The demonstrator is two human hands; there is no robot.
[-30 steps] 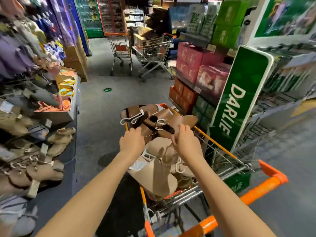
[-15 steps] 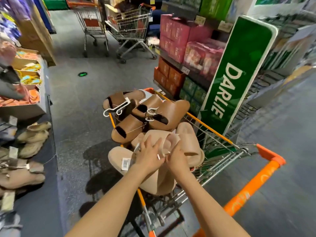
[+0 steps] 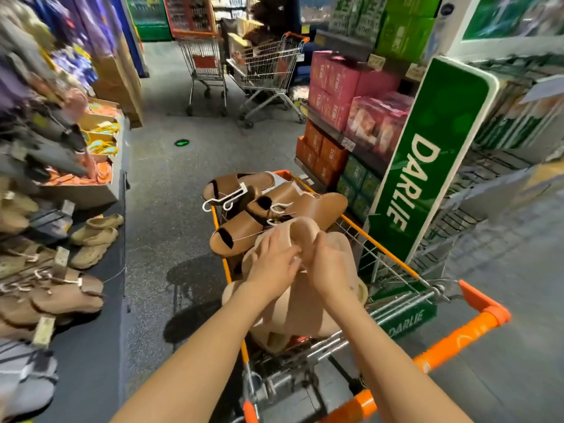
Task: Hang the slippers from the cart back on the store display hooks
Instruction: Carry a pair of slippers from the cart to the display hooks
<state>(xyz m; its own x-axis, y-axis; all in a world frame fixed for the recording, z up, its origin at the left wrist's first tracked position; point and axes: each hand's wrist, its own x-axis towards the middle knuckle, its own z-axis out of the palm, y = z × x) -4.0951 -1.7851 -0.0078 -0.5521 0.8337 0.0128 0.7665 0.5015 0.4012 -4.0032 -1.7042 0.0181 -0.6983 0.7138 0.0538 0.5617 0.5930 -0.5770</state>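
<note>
Fingers [image 3: 282, 250] of the left hand [image 3: 273, 267] are seen spread and laid flat over the strap of a pale beige foam slipper [image 3: 300, 236], while the right hand [image 3: 326, 264] is curled round the same slipper from the other side, its thumb pressed against the strap. The slipper is held just above the pile in the orange-framed wire shopping cart [image 3: 381, 248], close in front of the person. More pale beige slippers [image 3: 305, 312] are heaped beneath the hands at the near end of the cart. Darker tan-brown slide slippers [image 3: 244, 233] are stacked at the far end, tied in pairs, with white plastic hanger hooks [image 3: 227, 198] lying across them. The cart's orange handle bar [image 3: 451, 346] is seen at lower right, untouched by either hand. To the left, a slipper display rack [image 3: 45, 288] is filled with brown and khaki footwear hung in rows, some with tags. To the right of the cart a tall green sign reading DARLIE [image 3: 424, 166] is stood against the shelving. Further down the grey aisle floor [image 3: 171, 184], two more wire shopping carts [image 3: 265, 74] are parked side by side.
</note>
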